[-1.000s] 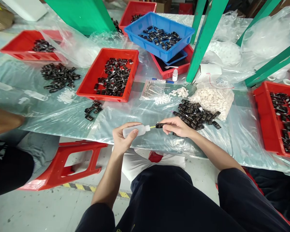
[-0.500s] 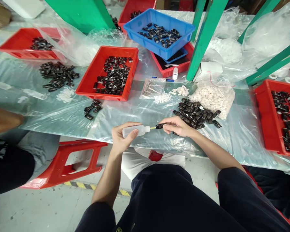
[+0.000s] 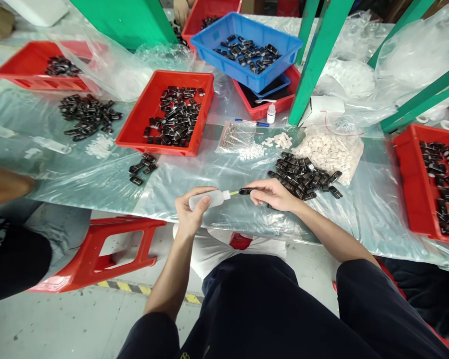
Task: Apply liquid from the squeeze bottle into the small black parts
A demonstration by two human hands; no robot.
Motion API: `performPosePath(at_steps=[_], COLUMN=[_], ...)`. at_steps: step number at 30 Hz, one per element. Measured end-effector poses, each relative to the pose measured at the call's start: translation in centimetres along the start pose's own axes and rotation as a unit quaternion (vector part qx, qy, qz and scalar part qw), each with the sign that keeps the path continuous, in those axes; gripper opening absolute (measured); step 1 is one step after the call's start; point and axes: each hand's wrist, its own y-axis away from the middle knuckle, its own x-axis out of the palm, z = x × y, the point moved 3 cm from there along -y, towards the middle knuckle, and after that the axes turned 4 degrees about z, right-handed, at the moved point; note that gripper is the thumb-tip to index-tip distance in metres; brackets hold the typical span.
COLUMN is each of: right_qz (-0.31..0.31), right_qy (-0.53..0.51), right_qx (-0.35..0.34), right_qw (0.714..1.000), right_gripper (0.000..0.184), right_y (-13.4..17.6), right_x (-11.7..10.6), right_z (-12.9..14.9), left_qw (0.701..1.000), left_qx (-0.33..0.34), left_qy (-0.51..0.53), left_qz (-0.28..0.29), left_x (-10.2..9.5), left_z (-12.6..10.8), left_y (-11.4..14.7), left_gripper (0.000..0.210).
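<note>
My left hand [image 3: 192, 209] is wrapped round a translucent squeeze bottle [image 3: 216, 198], tilted nearly level with its thin yellowish needle tip pointing right. That tip reaches the near end of a small glossy black part [image 3: 244, 191]; whether they touch I cannot tell. Thumb and fingers of my right hand [image 3: 271, 195] pinch the black part from the right, hiding its far end. Just beyond my right hand lies a pile of similar black parts [image 3: 303, 174], beside a bag of small white pieces [image 3: 331, 152].
A red bin [image 3: 164, 114] of black parts stands ahead, with a blue bin [image 3: 247, 50] behind it. Green posts [image 3: 318, 65] rise from the table. Another red bin [image 3: 434, 184] sits at right. A co-worker's arm [image 3: 7, 187] rests at the left edge.
The bottle has tilted slightly, its tip rising a little. The black part has turned in my right fingers and now shows a narrower side. A hand has appeared at the far top.
</note>
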Motion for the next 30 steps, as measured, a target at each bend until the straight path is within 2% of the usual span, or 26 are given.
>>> performPosePath(at_steps=[5, 10, 14, 22, 30], right_qz=[-0.014, -0.032, -0.049, -0.090, -0.142], right_qy=[-0.036, -0.073, -0.073, 0.024, 0.151], right_qx=[-0.002, 0.027, 0.034, -0.024, -0.049], right_qw=[0.999, 0.996, 0.996, 0.995, 0.977], right_gripper=[0.040, 0.044, 0.040, 0.030, 0.028], right_y=[-0.2, -0.3, -0.2, -0.2, 0.1], right_x=[0.2, 0.2, -0.1, -0.8, -0.6], right_z=[-0.2, -0.3, -0.2, -0.1, 0.5], left_qw=[0.999, 0.998, 0.998, 0.999, 0.999], left_qx=[0.017, 0.027, 0.018, 0.011, 0.005], left_qy=[-0.031, -0.049, -0.044, -0.023, 0.009], left_qz=[-0.021, -0.033, -0.032, -0.024, -0.037], left_x=[0.5, 1.1, 1.3, 1.1, 1.0], left_z=[-0.5, -1.4, -1.2, -0.2, 0.5], left_y=[-0.1, -0.2, -0.1, 0.0, 0.3], left_gripper=[0.046, 0.045, 0.048, 0.050, 0.050])
